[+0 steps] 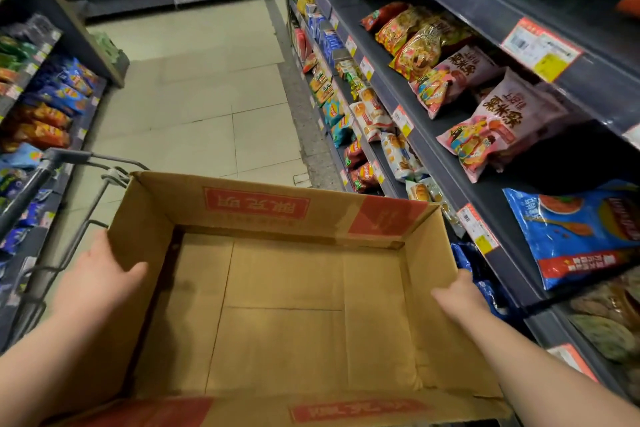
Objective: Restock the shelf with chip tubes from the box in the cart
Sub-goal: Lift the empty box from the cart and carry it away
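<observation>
A large open cardboard box (270,204) with red printed labels fills the lower middle of the view; its inside shows only bare cardboard, and no chip tubes are visible. My left hand (104,270) grips the box's left wall, fingers hooked over the rim. My right hand (457,291) holds the box's right wall, thumb on the inside. The grey metal cart (65,158) shows to the left of the box. The dark shelf (491,198) on the right carries snack bags.
Shelving on the right holds pink, yellow and blue snack bags (498,125) with red-and-yellow price tags (478,229) on the edges. More shelves of blue and orange bags (55,94) line the left. A beige tiled aisle floor (207,90) runs ahead between them.
</observation>
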